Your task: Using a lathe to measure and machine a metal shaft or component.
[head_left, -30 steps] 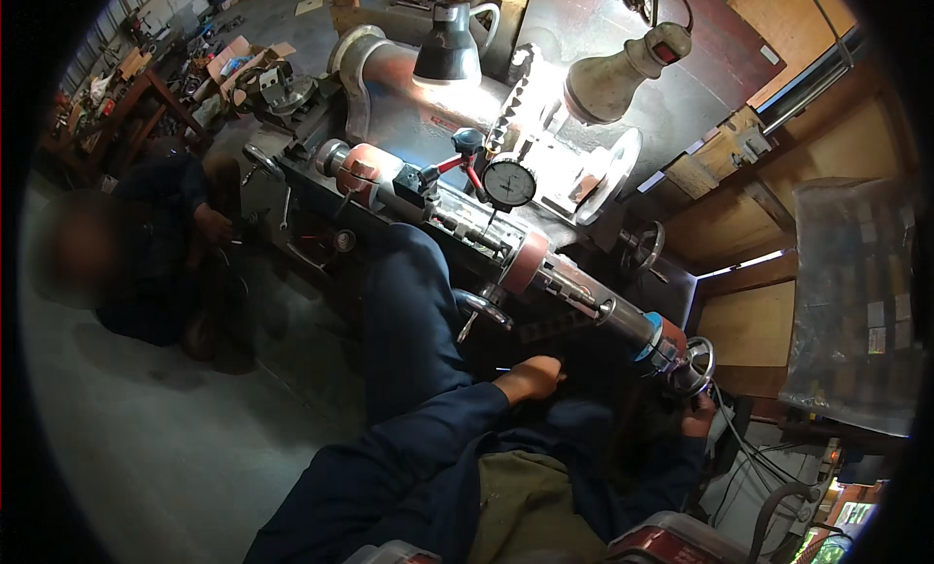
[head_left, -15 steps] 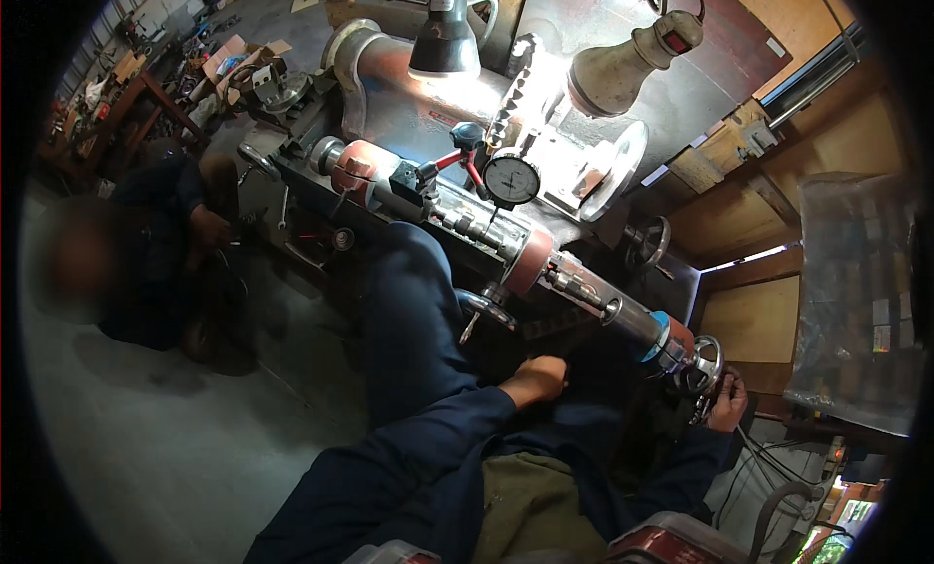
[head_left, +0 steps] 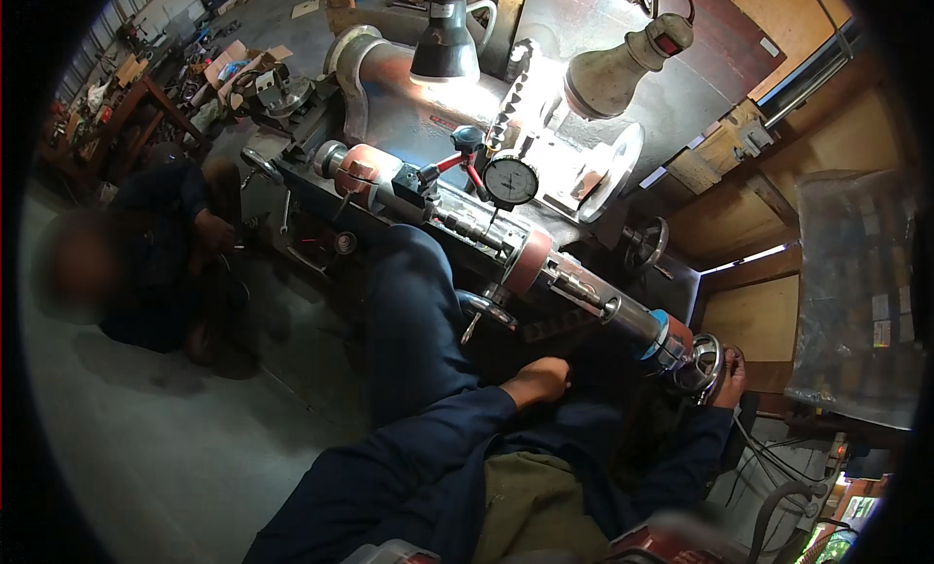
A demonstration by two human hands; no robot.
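My right hand [head_left: 732, 377] grips the outer rim of a chrome handwheel [head_left: 702, 363] at the right end of a long cylindrical machine spindle. Over my lap, my left hand [head_left: 545, 379] is closed; its fingertips are hidden, so I cannot make out anything inside it. Along the spindle runs a shiny steel shaft [head_left: 593, 294] between red-painted collars [head_left: 530, 260]. A round dial indicator [head_left: 511, 181] stands over the shaft, held by a red jointed arm [head_left: 449, 162]. A second, smaller handwheel [head_left: 486, 309] sits beside my knee.
Two work lamps, one black [head_left: 445, 49] and one beige [head_left: 628, 66], light the machine from behind. Another person [head_left: 165, 253] crouches at the left. Wooden panels [head_left: 749, 321] and a plastic sheet [head_left: 856, 301] stand at the right. Cables [head_left: 769, 457] hang below.
My right hand has shifted slightly up along the handwheel's rim, and the wheel's spokes and handle sit at a different angle. My left hand stays almost where it was.
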